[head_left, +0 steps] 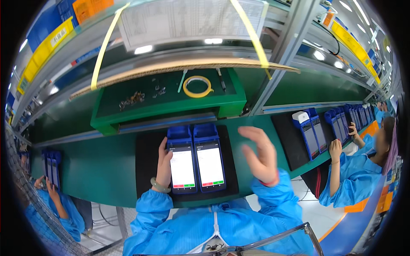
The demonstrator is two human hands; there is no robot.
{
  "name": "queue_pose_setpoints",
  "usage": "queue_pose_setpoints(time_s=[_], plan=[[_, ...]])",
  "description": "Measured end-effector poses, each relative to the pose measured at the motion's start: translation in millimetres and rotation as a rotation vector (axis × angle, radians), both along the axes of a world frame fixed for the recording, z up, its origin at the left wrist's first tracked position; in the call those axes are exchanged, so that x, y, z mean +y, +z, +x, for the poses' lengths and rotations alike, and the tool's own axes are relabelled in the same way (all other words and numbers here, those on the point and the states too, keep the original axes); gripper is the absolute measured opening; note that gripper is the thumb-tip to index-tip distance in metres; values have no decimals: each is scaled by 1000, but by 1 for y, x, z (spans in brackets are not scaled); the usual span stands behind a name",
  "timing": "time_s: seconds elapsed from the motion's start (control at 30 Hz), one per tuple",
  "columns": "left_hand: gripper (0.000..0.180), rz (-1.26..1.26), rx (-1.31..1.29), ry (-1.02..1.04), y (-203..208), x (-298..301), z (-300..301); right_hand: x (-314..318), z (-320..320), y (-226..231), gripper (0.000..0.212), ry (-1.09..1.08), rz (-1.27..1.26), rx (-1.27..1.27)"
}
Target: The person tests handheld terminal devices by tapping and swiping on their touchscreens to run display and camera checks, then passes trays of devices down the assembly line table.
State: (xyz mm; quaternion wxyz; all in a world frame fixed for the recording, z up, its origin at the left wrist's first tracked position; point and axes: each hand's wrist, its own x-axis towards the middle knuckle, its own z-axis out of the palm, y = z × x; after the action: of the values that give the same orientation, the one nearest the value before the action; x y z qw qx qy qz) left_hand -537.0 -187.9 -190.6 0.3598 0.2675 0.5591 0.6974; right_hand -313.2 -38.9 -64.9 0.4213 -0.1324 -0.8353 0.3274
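Note:
Two blue handheld terminals [183, 164] lie side by side on a black mat [147, 145], screens up and lit white, with red and green buttons along the bottom. My left hand [163, 168], with a bracelet at its wrist, grips the left edge of the left terminal, thumb at the front edge and fingers along its side. Beside the right terminal [209, 162], my right hand [261, 155] is raised, slightly blurred, with thumb and fingers apart and nothing in it.
Behind the mat stands a green riser [171, 109] bearing a yellow tape roll [197, 87], a pen [222, 80] and small metal parts [133, 99]. A cardboard shelf edge [179, 64] overhangs it. Co-workers handle more terminals [314, 132] at right and at left [52, 166].

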Motion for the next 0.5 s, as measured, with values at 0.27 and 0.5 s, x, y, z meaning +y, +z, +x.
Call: queue_pose_setpoints(time_s=[0.27,0.5], plan=[[56,-24,-31,-13,-2,-6,-4,-39,-18,155,14,372,539,323],[58,-30,28,-52,-5,-4,-7,-77,-7,180,35,-15,435,-36]])
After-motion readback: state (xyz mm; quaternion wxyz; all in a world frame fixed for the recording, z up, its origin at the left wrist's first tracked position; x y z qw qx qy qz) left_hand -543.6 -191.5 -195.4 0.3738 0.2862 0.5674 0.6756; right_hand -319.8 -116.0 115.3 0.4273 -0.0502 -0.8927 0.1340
